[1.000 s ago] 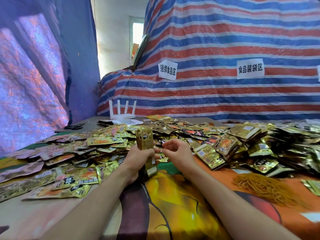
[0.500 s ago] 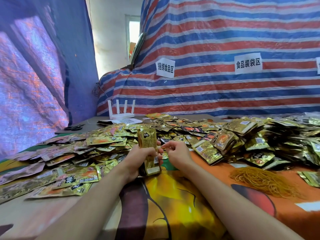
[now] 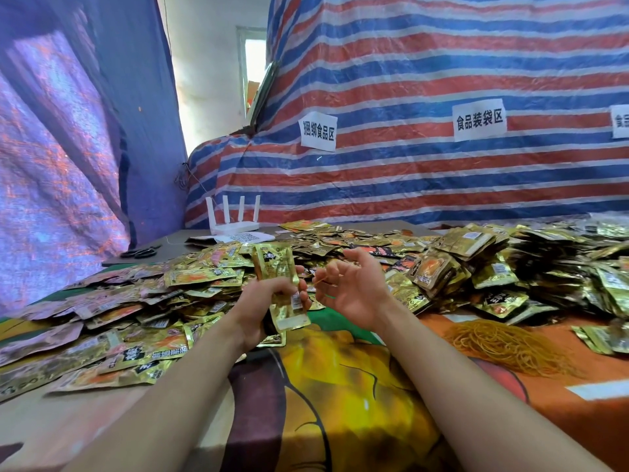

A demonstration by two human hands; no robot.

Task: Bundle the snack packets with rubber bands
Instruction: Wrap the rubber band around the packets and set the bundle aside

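Observation:
My left hand [image 3: 262, 301] grips an upright stack of gold snack packets [image 3: 277, 267] in the middle of the table. A thin orange rubber band [image 3: 323, 282] stretches from the stack to the fingers of my right hand [image 3: 354, 291], which is palm up just right of the stack with its fingers curled. Loose gold packets [image 3: 143, 308] lie spread over the left half of the table. More of them are heaped at the back right [image 3: 531, 267]. A pile of orange rubber bands [image 3: 507, 342] lies on the cloth to the right of my right forearm.
A white router [image 3: 231, 221] with several antennas stands at the back left, with black scissors [image 3: 141, 252] to its left. A striped tarpaulin [image 3: 408, 178] with paper labels rises right behind the table. A colourful printed cloth [image 3: 340, 386] covers the near table.
My right hand has turned palm up and moved a little right of the stack, pulling a rubber band out from it. The left hand still holds the packets upright.

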